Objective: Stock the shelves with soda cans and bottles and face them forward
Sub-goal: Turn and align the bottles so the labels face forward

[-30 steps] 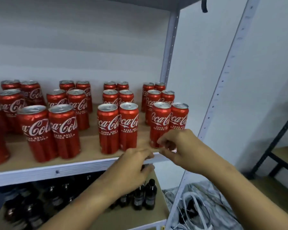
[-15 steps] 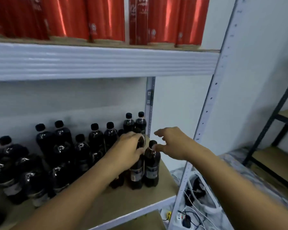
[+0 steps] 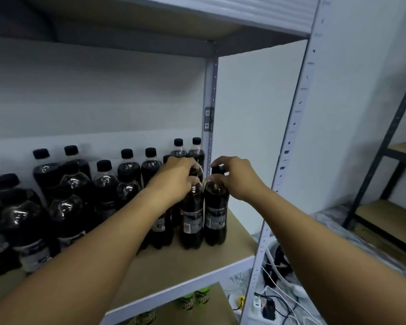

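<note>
Under left hand (image 3: 176, 177), hidden bottle cap

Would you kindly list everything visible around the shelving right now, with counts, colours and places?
Dark soda bottles: over a dozen, exact count unclear, black caps, standing in rows on the middle shelf.
Front right bottles: two, dark with grey labels, side by side nearest the shelf edge.
Middle shelf: one, tan board with a pale metal rim.
Green bottles: a few, yellow-green, on the shelf below.
Cables and plugs: a tangle, white and black, on the floor at right.
Dark rack: one, black frame with tan boards, far right.
Left hand: closed around the top of the left front bottle.
Right hand: fingers on the cap of the right front bottle.
</note>
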Demonstrator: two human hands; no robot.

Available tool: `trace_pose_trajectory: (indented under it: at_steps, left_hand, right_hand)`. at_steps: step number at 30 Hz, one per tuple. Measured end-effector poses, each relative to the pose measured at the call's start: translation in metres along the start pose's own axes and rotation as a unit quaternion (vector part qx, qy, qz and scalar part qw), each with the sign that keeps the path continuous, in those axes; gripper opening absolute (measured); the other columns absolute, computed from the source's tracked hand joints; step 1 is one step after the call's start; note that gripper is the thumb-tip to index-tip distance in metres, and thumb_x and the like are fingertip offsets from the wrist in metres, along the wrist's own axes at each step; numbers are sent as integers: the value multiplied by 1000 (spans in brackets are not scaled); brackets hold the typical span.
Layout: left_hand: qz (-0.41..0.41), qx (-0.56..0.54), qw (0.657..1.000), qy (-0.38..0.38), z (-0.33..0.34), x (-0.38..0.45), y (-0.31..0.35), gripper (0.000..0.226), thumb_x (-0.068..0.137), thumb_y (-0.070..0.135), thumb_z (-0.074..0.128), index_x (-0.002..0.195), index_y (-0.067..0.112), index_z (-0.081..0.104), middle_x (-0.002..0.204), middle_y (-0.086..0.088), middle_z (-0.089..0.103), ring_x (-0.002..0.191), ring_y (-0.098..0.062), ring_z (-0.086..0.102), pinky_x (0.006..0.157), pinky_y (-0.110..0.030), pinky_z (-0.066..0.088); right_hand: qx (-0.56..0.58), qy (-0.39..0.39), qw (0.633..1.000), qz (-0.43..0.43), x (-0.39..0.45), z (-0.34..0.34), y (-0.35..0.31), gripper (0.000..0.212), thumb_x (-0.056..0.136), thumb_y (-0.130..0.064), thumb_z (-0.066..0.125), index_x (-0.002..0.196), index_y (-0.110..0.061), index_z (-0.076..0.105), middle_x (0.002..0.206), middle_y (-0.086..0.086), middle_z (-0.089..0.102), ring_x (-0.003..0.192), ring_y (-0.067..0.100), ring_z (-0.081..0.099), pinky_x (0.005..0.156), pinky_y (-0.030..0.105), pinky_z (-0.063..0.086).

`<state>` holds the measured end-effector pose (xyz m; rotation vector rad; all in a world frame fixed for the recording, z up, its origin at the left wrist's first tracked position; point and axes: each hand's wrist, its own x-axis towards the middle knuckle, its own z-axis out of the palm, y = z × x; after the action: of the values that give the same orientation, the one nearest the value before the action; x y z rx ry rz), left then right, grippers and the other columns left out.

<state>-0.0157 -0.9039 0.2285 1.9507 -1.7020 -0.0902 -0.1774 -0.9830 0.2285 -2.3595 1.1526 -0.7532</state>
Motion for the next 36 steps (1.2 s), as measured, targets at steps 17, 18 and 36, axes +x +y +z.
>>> trace_pose_trajectory:
  at_steps: [17, 18, 36]
  left_hand:
    - [38, -21, 999, -7, 6, -15, 22, 36, 93, 28, 73, 127, 19, 65, 134, -8, 61, 120, -25, 60, 95, -34, 49]
    - [39, -27, 999, -12, 6, -16, 23, 36, 93, 27, 73, 127, 19, 64, 134, -9, 61, 119, -25, 61, 92, -31, 47]
    - [9, -65, 997, 43, 4, -19, 32, 26, 85, 31, 81, 100, 11, 74, 90, 1, 70, 85, -13, 66, 75, -28, 55]
  right_hand:
    - [0, -11, 1000, 6, -22, -23, 14, 34, 92, -19, 71, 126, -17, 66, 121, 11, 64, 100, 22, 59, 71, 18, 44]
    - [-1, -12, 1000, 8, -22, -25, 14, 35, 92, -19, 71, 127, -17, 65, 122, 11, 64, 102, 23, 59, 75, 21, 44]
    - [68, 61, 995, 50, -30, -14, 13, 29, 87, -29, 77, 106, -9, 68, 94, 8, 72, 84, 23, 69, 73, 32, 55]
